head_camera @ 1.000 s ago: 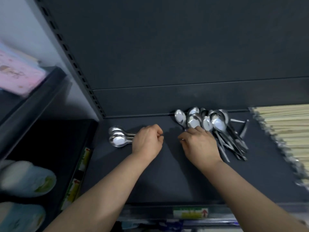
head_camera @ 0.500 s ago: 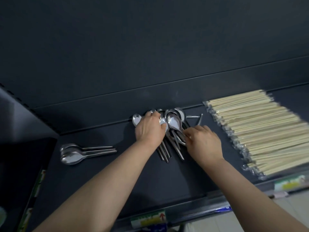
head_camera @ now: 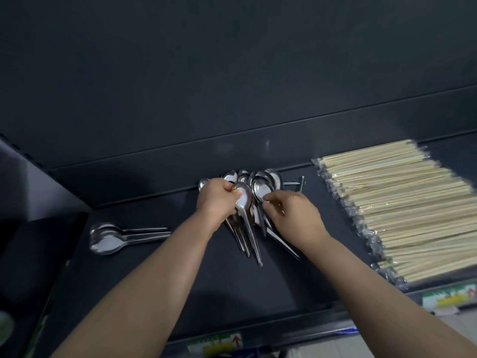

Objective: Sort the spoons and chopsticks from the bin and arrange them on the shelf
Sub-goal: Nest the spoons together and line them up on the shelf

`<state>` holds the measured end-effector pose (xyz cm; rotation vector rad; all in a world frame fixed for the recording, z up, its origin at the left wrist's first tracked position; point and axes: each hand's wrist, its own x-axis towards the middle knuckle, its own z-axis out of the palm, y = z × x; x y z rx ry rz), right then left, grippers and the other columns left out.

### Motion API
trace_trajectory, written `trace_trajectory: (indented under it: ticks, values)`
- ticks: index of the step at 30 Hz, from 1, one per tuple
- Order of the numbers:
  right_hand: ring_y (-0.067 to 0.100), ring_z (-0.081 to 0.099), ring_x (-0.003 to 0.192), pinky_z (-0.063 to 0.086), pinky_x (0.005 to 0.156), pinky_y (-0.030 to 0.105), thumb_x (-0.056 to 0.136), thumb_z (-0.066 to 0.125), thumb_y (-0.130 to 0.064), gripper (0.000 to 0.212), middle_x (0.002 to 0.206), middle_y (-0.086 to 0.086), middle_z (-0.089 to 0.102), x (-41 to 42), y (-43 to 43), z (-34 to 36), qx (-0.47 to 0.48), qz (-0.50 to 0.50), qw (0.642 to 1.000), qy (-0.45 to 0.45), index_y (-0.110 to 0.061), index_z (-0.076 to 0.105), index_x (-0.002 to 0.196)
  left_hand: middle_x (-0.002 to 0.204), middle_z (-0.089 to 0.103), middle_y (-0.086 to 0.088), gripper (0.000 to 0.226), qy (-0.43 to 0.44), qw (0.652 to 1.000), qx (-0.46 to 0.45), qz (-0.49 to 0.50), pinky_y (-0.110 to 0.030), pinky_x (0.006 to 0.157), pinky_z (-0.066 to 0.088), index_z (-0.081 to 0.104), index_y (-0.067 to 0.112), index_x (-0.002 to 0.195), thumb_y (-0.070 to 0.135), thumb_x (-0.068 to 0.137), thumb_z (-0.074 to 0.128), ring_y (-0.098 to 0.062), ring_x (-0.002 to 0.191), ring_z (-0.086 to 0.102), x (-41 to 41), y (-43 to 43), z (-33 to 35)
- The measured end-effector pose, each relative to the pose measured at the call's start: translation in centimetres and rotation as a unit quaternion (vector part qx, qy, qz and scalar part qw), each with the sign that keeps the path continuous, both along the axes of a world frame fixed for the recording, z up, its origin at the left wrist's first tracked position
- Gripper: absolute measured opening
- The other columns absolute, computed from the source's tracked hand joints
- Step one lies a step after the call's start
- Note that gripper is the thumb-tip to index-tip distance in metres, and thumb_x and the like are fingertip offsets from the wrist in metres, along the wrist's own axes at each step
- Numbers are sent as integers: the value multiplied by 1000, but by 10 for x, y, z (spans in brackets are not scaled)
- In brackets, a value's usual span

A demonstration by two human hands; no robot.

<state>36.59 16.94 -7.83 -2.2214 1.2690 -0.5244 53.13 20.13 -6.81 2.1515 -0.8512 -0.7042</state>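
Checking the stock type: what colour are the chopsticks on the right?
Pale, light wood-coloured chopsticks in clear plastic wrappers, seen in the head view.

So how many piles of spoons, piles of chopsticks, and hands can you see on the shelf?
Spoon piles: 2, the neat stack and the loose pile
Chopstick piles: 1, the wrapped chopsticks
Hands: 2, the left hand and the right hand, both in the loose pile
Total: 5

Dark metal shelf fills frame, dark back panel above. Price label on front edge, bottom centre. Dim light.
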Motion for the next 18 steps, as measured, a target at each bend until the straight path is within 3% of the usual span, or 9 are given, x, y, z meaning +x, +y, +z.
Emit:
trace_trajectory:
  ticks: [4, 7, 9, 12, 15, 18]
  values:
    - [19, 62, 100, 50, 84, 35, 94, 52, -44, 32, 102, -3, 69, 12, 1, 10, 81, 40, 996, 3, -22, 61, 116, 77, 67, -2, 14, 42, 997, -66, 8, -32, 71, 54, 61, 18, 75, 18, 88, 67, -21, 73, 63, -3, -1, 7]
    - [16, 67, 68, 55, 72, 36, 97, 48, -27, 13, 78, -4, 70, 16, -2, 9, 194, 30, 977, -84, -19, 57, 101, 71, 61, 4, 14, 103, 990, -98, 8, -23, 61, 45, 62, 16, 78, 20, 92, 65, -9, 66, 56, -12, -3, 16]
    - [12, 61, 48, 53, 57, 33, 98, 43, -15, 10, 67, 0, 65, 11, -6, 7, 254, -16, 956, -146, -21, 50, 94, 74, 63, 6, 17, 114, 987, -117, 0, -21, 63, 45, 65, 16, 80, 28, 92, 65, -5, 68, 56, -16, -4, 17]
    - [14, 56, 48, 47, 52, 30, 95, 40, -13, 18, 66, 1, 62, -6, -19, 1, 219, -79, 961, -147, -22, 54, 89, 86, 70, 9, 20, 1, 997, -77, -16, -29, 78, 53, 69, 21, 88, 40, 91, 63, -11, 85, 65, -14, -11, 6]
    - [19, 58, 59, 51, 61, 33, 96, 41, -16, 14, 75, 4, 65, -22, -30, -5, 200, -118, 962, -142, -17, 54, 91, 110, 70, 7, 24, -168, 983, 25, -75, -31, 86, 51, 67, 25, 112, 35, 93, 58, -17, 104, 63, -18, -23, 0]
    - [23, 59, 67, 54, 76, 42, 96, 45, -20, 11, 75, 2, 67, -32, -36, -11, 199, -130, 962, -134, -19, 53, 88, 119, 67, 2, 32, -230, 964, 77, -112, -35, 88, 51, 61, 27, 122, 38, 92, 58, -23, 112, 60, -26, -38, -4]
